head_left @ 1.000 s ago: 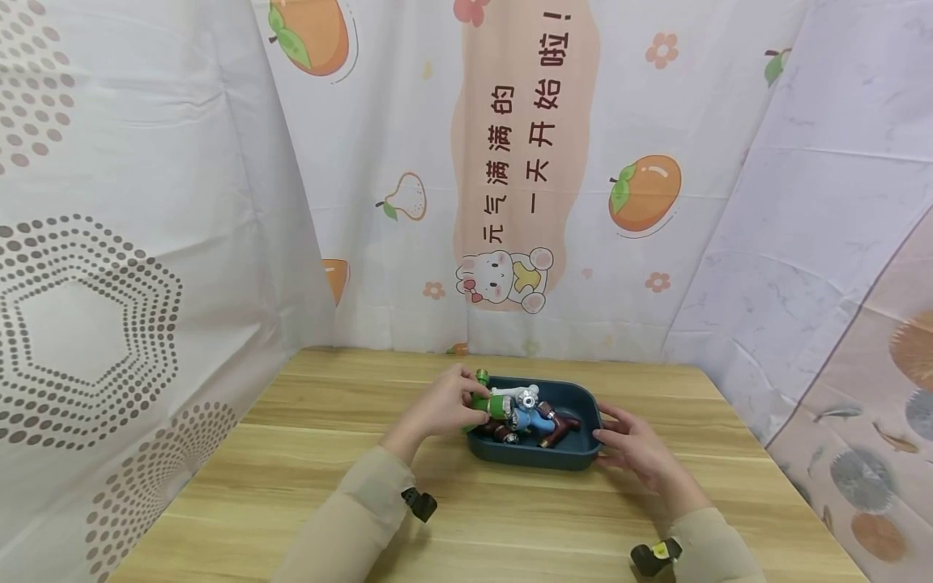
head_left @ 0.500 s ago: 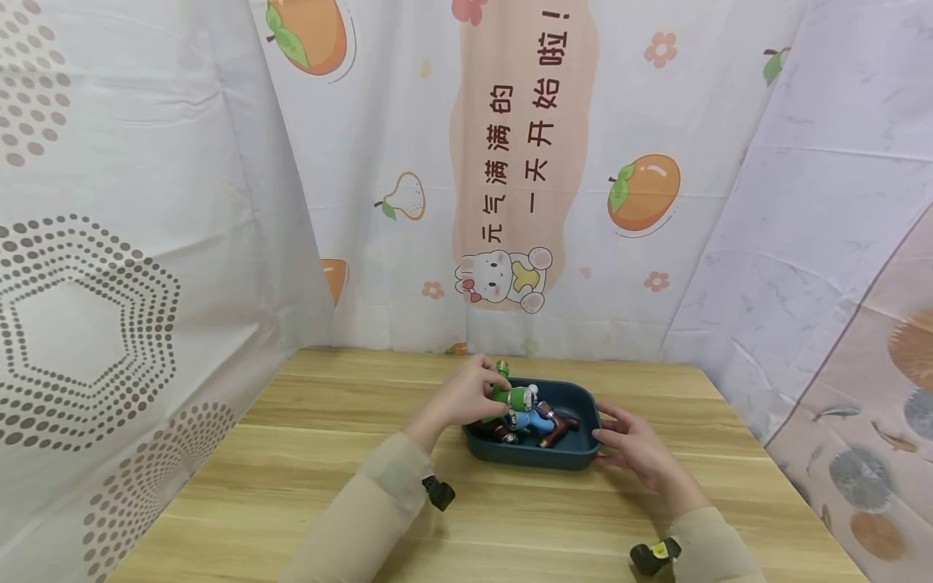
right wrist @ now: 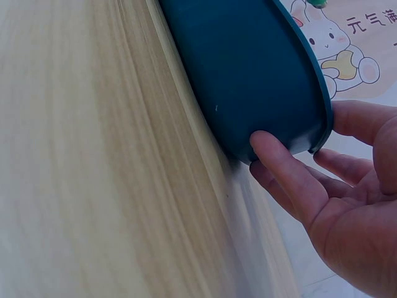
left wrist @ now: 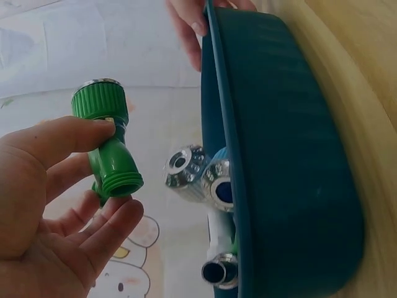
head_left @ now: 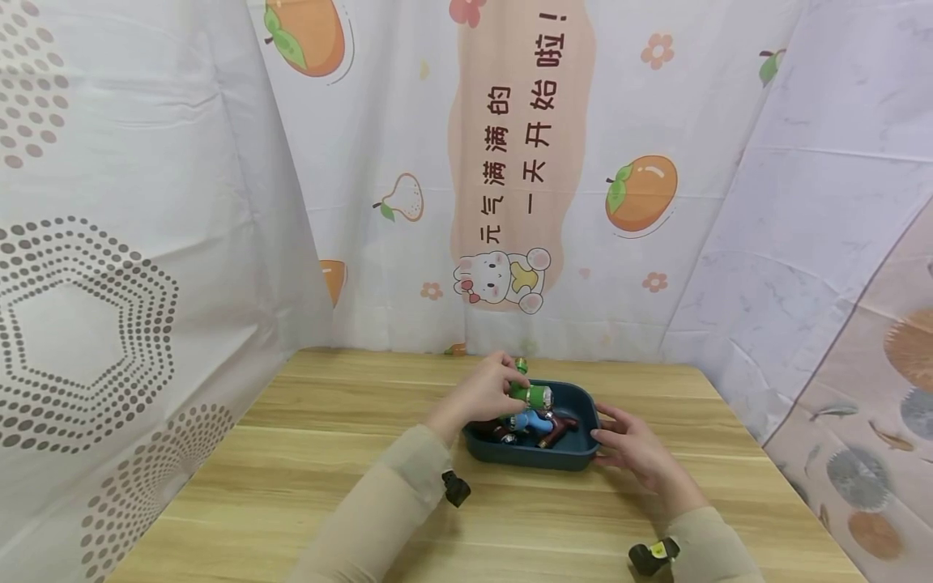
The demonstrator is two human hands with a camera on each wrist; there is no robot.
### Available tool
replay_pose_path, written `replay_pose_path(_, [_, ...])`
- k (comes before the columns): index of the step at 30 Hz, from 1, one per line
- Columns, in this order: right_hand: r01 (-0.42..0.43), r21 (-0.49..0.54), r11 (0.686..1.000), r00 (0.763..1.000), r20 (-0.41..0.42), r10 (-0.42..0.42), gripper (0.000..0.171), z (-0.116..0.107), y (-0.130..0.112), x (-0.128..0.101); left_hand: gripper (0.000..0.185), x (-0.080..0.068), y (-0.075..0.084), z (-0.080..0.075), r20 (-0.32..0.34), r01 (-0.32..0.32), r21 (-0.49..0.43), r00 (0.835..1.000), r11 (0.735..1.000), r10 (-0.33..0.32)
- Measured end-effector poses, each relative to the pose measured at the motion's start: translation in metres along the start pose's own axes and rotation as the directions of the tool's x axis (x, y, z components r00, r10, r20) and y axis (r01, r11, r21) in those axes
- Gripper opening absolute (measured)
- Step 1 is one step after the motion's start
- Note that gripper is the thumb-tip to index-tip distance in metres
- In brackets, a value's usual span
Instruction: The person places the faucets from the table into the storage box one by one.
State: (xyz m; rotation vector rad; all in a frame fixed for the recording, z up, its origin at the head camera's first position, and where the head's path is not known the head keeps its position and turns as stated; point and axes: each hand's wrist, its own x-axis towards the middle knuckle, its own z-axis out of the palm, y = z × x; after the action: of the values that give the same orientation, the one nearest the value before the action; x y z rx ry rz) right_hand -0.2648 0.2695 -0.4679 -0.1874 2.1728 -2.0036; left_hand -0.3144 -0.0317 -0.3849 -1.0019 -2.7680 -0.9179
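Note:
My left hand (head_left: 487, 390) pinches a green angle valve (left wrist: 115, 162) between thumb and fingers, above the left part of a dark teal bin (head_left: 528, 460). The valve has a ribbed round knob with a silvery rim, and its threaded outlet points toward the left wrist camera. Inside the bin lie a blue valve (head_left: 538, 422) and maroon valves (head_left: 559, 431); the forearm and hand partly cover the left ones. A chrome knob (left wrist: 186, 166) shows over the rim in the left wrist view. My right hand (head_left: 637, 449) touches the bin's right end with spread fingers (right wrist: 288, 171).
The bin stands on a wood-grain table (head_left: 328, 441) toward its back edge. Behind the table hangs a white curtain (head_left: 394, 267) printed with fruit and a rabbit; more patterned cloth (head_left: 146, 340) closes off both sides. A small black device (head_left: 456, 488) sits at the left cuff.
My left hand has moved right and slightly back with the green angle valve, from the bin's left end to farther over it. My right hand stays at the bin's right end.

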Motion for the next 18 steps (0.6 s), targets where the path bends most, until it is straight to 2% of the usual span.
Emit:
replay_pose_path(11, [-0.002, -0.003, 1.000, 1.000, 0.000, 0.002, 0.069, 0.000, 0.000, 0.000, 0.026, 0.011, 0.016, 0.013, 0.016, 0.010, 0.002, 1.000, 1.000, -0.010])
replay_pose_path(18, [0.005, -0.004, 1.000, 1.000, -0.004, -0.005, 0.068, 0.000, 0.000, 0.001, 0.025, 0.019, 0.021, 0.024, 0.025, 0.015, 0.049, 1.000, 0.999, -0.016])
